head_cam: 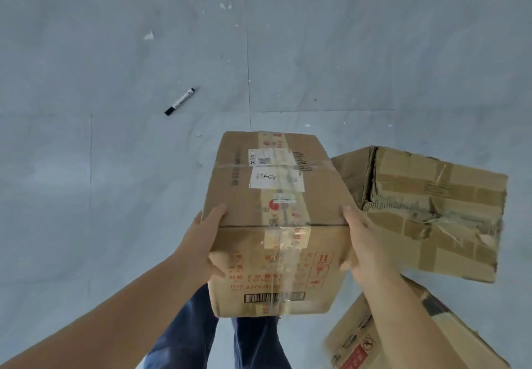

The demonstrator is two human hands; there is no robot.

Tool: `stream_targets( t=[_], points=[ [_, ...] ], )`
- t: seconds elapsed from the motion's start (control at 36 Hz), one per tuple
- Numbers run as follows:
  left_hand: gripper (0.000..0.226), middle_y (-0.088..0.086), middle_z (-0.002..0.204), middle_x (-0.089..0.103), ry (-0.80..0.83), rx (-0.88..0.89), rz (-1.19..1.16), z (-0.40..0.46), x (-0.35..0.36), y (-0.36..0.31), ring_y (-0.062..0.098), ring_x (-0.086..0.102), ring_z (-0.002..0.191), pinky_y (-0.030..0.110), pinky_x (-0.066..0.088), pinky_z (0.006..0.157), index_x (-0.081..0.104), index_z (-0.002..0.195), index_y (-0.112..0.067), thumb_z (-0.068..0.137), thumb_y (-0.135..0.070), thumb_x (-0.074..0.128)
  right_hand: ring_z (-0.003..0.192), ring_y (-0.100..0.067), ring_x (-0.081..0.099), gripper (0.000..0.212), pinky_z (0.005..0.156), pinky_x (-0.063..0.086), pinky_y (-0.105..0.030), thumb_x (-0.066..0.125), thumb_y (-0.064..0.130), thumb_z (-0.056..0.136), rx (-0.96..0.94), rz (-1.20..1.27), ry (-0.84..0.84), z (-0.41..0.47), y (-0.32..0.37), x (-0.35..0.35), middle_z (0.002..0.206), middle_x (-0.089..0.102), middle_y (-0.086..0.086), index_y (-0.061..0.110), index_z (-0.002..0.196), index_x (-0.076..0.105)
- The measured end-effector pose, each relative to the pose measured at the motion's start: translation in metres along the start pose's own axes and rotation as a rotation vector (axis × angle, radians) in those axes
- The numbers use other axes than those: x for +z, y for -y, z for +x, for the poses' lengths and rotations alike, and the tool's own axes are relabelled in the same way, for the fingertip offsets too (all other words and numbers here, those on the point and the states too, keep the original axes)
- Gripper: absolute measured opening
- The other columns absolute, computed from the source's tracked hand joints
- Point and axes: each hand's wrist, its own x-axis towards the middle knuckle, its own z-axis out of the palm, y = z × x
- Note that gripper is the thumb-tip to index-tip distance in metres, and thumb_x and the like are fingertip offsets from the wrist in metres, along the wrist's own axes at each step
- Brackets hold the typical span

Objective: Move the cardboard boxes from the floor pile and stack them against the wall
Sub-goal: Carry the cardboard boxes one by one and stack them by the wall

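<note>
Taped box (276, 224) gripped at both side edges — left hand (205, 242), right hand (364, 246), fingers clamped round corners — torn box (440, 213) just beside, bare floor (115, 181) leftward.

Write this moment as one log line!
step: carrying | held: taped box | left hand: grips side | right hand: grips side | floor: torn box, marker
</note>
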Motion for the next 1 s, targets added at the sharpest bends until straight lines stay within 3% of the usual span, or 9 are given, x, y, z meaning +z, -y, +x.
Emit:
stream_targets(
  t=[0.06, 0.11, 0.19, 0.28, 0.36, 0.44, 0.58, 0.78, 1.0],
  points=[
    [0.033, 0.005, 0.121, 0.056, 0.022, 0.065, -0.047, -0.027, -0.012, 0.0, 0.029, 0.055, 0.109, 0.051, 0.055, 0.066, 0.05, 0.123, -0.032, 0.092, -0.043, 0.055, 0.075, -0.017, 0.06, 0.022, 0.059, 0.046, -0.032, 0.051, 0.03, 0.097, -0.079, 0.04, 0.025, -0.035, 0.015, -0.001, 0.091, 0.065, -0.001, 0.025, 0.118, 0.059],
    [0.029, 0.003, 0.113, 0.061, 0.026, 0.146, -0.111, -0.064, -0.024, -0.004, 0.024, 0.06, 0.098, 0.039, 0.055, 0.057, 0.052, 0.122, -0.033, 0.094, -0.041, 0.054, 0.076, -0.016, 0.06, 0.025, 0.071, 0.052, -0.044, 0.052, 0.029, 0.097, -0.13, 0.075, 0.049, -0.069, 0.028, -0.002, 0.092, 0.065, 0.003, 0.027, 0.122, 0.057],
    [0.027, 0.001, 0.112, 0.061, 0.013, 0.26, -0.195, -0.116, -0.038, -0.009, 0.02, 0.06, 0.094, 0.047, 0.058, 0.072, 0.052, 0.122, -0.034, 0.095, -0.038, 0.054, 0.077, -0.015, 0.06, 0.023, 0.095, 0.041, -0.062, 0.053, 0.029, 0.097, -0.197, 0.1, 0.061, -0.12, 0.041, -0.007, 0.088, 0.065, 0.008, 0.032, 0.119, 0.058],
    [0.027, -0.003, 0.109, 0.06, 0.001, 0.378, -0.245, -0.171, -0.059, -0.006, 0.014, 0.057, 0.092, 0.049, 0.057, 0.077, 0.051, 0.122, -0.034, 0.096, -0.036, 0.053, 0.083, -0.011, 0.062, 0.018, 0.099, 0.039, -0.062, 0.054, 0.03, 0.096, -0.295, 0.075, 0.135, -0.173, 0.05, -0.013, 0.092, 0.068, 0.011, 0.032, 0.112, 0.063],
    [0.029, -0.005, 0.11, 0.061, 0.004, 0.48, -0.296, -0.22, -0.085, 0.004, 0.012, 0.057, 0.096, 0.043, 0.057, 0.07, 0.052, 0.124, -0.033, 0.095, -0.035, 0.054, 0.093, -0.008, 0.059, 0.027, 0.099, 0.042, -0.059, 0.057, 0.033, 0.094, -0.386, 0.053, 0.184, -0.225, 0.053, -0.023, 0.104, 0.066, 0.014, 0.033, 0.121, 0.061],
    [0.033, -0.005, 0.109, 0.063, -0.017, 0.554, -0.351, -0.262, -0.111, 0.021, 0.013, 0.057, 0.099, 0.047, 0.057, 0.076, 0.053, 0.127, -0.033, 0.094, -0.035, 0.055, 0.099, -0.01, 0.058, 0.032, 0.094, 0.047, -0.054, 0.058, 0.032, 0.093, -0.459, 0.048, 0.215, -0.269, 0.048, -0.029, 0.107, 0.064, 0.015, 0.033, 0.126, 0.059],
    [0.037, -0.006, 0.114, 0.062, -0.058, 0.617, -0.467, -0.315, -0.157, 0.051, 0.015, 0.057, 0.107, 0.05, 0.055, 0.082, 0.051, 0.13, -0.035, 0.093, -0.036, 0.056, 0.091, -0.013, 0.061, 0.028, 0.059, 0.049, -0.031, 0.057, 0.029, 0.094, -0.593, 0.013, 0.293, -0.332, 0.034, -0.019, 0.102, 0.066, 0.01, 0.034, 0.121, 0.059],
    [0.037, -0.003, 0.116, 0.061, -0.135, 0.679, -0.622, -0.363, -0.247, 0.09, 0.014, 0.058, 0.104, 0.052, 0.054, 0.084, 0.052, 0.129, -0.035, 0.092, -0.037, 0.056, 0.096, -0.011, 0.059, 0.031, 0.08, 0.047, -0.048, 0.056, 0.03, 0.095, -0.695, -0.108, 0.453, -0.413, 0.01, 0.032, 0.107, 0.062, 0.013, 0.036, 0.126, 0.055],
    [0.029, -0.005, 0.115, 0.061, -0.248, 0.731, -0.778, -0.385, -0.379, 0.123, 0.014, 0.058, 0.106, 0.045, 0.057, 0.072, 0.055, 0.122, -0.036, 0.093, -0.034, 0.056, 0.085, -0.006, 0.057, 0.02, 0.083, 0.049, -0.051, 0.053, 0.028, 0.096, -0.775, -0.231, 0.63, -0.505, -0.035, 0.141, 0.095, 0.062, 0.015, 0.037, 0.114, 0.055]
  ],
)
